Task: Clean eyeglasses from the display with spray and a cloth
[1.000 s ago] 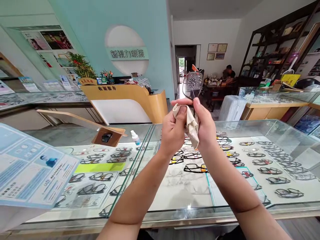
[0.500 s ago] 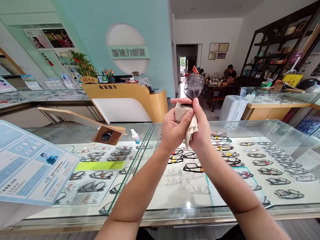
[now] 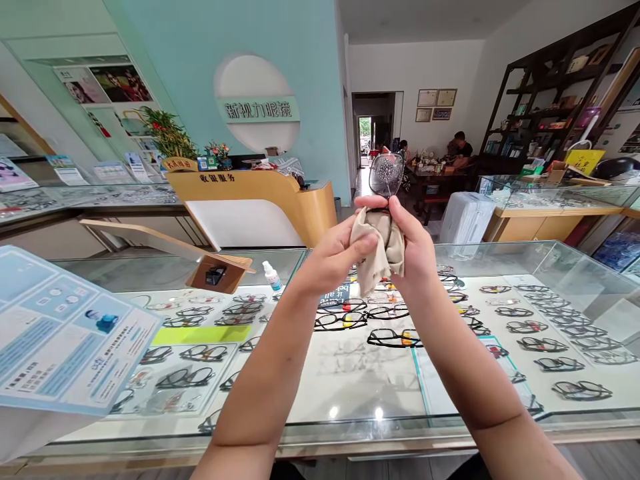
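Above the glass counter I hold a pair of dark-framed glasses (image 3: 387, 176) turned on end. Their upper lens is speckled with droplets and sticks up above my fingers. A beige cleaning cloth (image 3: 373, 267) is wrapped about the lower lens, which it mostly hides. My left hand (image 3: 334, 257) is closed on the cloth, thumb in front, with a finger stretched along the top by the bridge. My right hand (image 3: 417, 243) grips the glasses, its thumb near the bridge and its palm behind the cloth.
Under the glass of the display case (image 3: 350, 400) lie rows of glasses. On the left stand a white spray bottle (image 3: 271, 275), a wooden stand (image 3: 215, 273) and a blue printed card (image 3: 70, 333). Beyond are a cash desk (image 3: 250, 200), a wrapped suitcase (image 3: 467, 220) and people seated at a table.
My left thumb has moved down and left, away from the right thumb. The cloth is spread wider, and the glasses have dropped slightly in view.
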`<state>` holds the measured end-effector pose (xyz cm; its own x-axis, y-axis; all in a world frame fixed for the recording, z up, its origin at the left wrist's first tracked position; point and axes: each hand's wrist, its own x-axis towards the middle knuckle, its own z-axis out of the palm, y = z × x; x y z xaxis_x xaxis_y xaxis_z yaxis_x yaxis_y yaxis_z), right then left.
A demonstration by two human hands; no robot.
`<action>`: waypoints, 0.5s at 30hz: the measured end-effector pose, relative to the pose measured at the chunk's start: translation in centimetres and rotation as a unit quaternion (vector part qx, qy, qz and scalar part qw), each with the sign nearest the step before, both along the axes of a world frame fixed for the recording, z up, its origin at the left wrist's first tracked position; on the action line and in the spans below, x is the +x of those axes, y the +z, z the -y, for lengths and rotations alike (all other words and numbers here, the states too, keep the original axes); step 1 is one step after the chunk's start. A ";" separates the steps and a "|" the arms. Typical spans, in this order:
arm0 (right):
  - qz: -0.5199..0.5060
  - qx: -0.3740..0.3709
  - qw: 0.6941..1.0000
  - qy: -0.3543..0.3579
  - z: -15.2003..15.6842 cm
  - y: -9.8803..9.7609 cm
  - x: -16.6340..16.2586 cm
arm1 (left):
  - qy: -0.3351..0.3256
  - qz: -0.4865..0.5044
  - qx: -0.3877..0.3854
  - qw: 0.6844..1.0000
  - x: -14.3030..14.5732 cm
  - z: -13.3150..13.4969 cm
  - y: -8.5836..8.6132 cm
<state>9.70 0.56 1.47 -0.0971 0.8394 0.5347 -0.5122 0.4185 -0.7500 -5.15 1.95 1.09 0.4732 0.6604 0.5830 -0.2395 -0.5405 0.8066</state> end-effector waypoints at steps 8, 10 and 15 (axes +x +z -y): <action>-0.054 0.004 0.998 0.009 0.6 -0.5 -2.4 | 0.191 0.091 0.054 0.976 2.4 1.1 -0.4; -0.041 0.012 0.999 0.009 1.1 -0.6 -2.7 | 0.233 0.131 0.063 0.961 2.8 1.3 -0.5; 0.025 0.022 0.999 -0.018 1.0 -0.5 -1.9 | 0.166 0.111 0.031 0.979 1.6 0.6 -0.2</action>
